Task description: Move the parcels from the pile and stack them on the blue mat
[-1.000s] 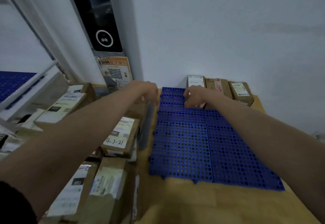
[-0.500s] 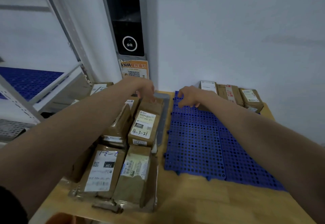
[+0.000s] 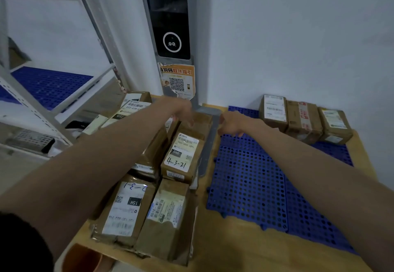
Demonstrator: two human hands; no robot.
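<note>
Nearest me, the pile (image 3: 149,197) crowds the tabletop's (image 3: 234,250) left edge. Further back, the left hand (image 3: 181,109) hovers loosely open over the rear parcel (image 3: 200,120), lengthwise away; the right hand (image 3: 232,122), empty, hangs beside the blue mat (image 3: 245,175).

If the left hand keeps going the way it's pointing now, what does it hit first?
Probably the brown parcel at the far end of the pile: the left hand hovers right above it, fingers angled down. Depth is unclear, so contact may already exist.

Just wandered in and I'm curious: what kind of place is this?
Probably a parcel pickup or sorting point: brown cardboard parcels with shipping labels are piled beside a perforated blue plastic mat, with grey metal shelving and an orange QR-code notice behind.
</note>
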